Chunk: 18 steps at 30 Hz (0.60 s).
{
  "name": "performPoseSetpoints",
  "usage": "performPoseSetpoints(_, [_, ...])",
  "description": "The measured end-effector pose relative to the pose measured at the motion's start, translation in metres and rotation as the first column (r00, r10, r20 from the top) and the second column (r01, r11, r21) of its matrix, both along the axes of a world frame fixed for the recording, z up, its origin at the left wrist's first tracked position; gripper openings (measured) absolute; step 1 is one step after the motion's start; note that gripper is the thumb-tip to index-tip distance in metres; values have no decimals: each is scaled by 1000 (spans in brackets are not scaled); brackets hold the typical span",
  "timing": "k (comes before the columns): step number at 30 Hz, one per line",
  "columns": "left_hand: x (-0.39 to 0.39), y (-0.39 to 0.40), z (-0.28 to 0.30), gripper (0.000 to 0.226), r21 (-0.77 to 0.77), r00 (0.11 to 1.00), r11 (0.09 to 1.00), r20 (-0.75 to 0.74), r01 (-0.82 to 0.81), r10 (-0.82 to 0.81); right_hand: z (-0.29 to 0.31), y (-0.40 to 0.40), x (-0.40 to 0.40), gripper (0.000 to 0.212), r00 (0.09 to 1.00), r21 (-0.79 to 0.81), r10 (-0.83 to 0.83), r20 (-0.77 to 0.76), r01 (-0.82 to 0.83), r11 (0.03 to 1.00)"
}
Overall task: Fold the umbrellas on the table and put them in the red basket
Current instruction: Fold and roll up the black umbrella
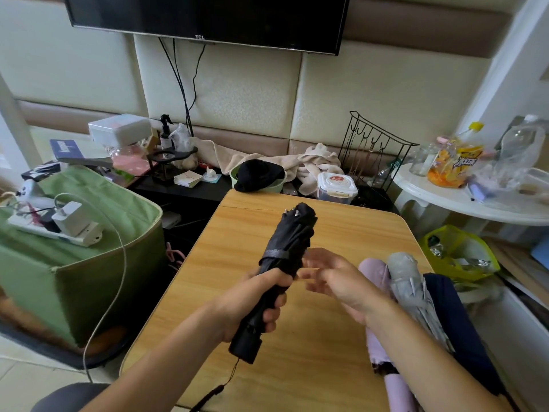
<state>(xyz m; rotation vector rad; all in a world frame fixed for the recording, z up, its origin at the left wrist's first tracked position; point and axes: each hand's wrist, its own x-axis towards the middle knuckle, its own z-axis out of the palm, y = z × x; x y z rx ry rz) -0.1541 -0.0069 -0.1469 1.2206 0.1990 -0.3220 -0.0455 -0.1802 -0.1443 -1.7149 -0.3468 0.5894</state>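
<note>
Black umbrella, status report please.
Left hand grips black umbrella, strap wrapped. Right hand open beside it. Red basket not in view.

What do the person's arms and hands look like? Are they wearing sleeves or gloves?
Both forearms are bare, with no sleeves in view. The left hand and the right hand wear no gloves, and no rings, watch or bracelets show. The right fingers look blurred.
</note>
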Motion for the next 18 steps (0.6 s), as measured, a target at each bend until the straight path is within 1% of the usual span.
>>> performPoseSetpoints(1, [-2, -1, 1, 24, -43, 997, 996, -7, 82, -83, -1, 1, -4, 52, 999, 37, 27, -24, -26, 999])
performPoseSetpoints(2, [-4, -2, 1, 24, -93, 986, 982, -8, 165, -167, -1, 4, -9, 50, 998, 90, 46, -48, -42, 995])
performPoseSetpoints(4, [-6, -5, 0, 31, -191, 946, 929, 7, 318, -323, 0, 5, -17, 25, 993, 197, 83, -79, -66, 978])
performPoseSetpoints(5, [-7, -6, -2, 37, -217, 921, 898, 18, 384, -389, -2, 3, -17, 38, 988, 232, 123, -88, -100, 968])
performPoseSetpoints(6, [-7, -7, -3, 44, -228, 895, 869, 29, 439, -445, -3, 0, -17, 57, 975, 240, 190, -115, -159, 958])
performPoseSetpoints(7, [-7, -8, -4, 53, -231, 872, 845, 38, 483, -488, -3, -2, -18, 59, 952, 271, 287, -104, -251, 929])
performPoseSetpoints(8, [-8, -8, -4, 60, -239, 852, 823, 46, 516, -521, -6, -4, -16, 53, 942, 275, 323, -90, -288, 917])
performPoseSetpoints(9, [-9, -7, -2, 63, -249, 835, 802, 60, 543, -546, -5, -3, -18, 51, 939, 260, 336, -67, -309, 915])
performPoseSetpoints(10, [-9, -7, -1, 59, -269, 820, 780, 83, 565, -566, -8, -4, -16, 56, 935, 228, 351, -57, -330, 916])
performPoseSetpoints(11, [-10, -5, 1, 51, -297, 811, 759, 115, 580, -574, -6, -5, -16, 64, 935, 191, 352, -41, -339, 921])
performPoseSetpoints(12, [-10, -5, 2, 42, -322, 803, 740, 147, 591, -577, -7, -6, -13, 63, 938, 164, 344, -38, -334, 928])
performPoseSetpoints(13, [-11, -4, 3, 39, -333, 797, 727, 170, 600, -580, -5, -7, -12, 55, 943, 173, 333, -22, -325, 930])
performPoseSetpoints(15, [-12, -5, 4, 46, -347, 789, 713, 169, 609, -591, -1, -7, -17, 42, 938, 250, 346, -25, -329, 911])
performPoseSetpoints(16, [-12, -6, 4, 51, -352, 786, 709, 163, 611, -596, 5, -8, -20, 34, 916, 313, 399, -36, -369, 875])
performPoseSetpoints(17, [-13, -6, 3, 51, -356, 782, 702, 173, 617, -599, 9, -7, -21, 33, 890, 373, 451, -60, -399, 838])
performPoseSetpoints(18, [-13, -6, 3, 46, -365, 777, 691, 195, 624, -598, 9, -8, -21, 35, 873, 407, 479, -90, -407, 818])
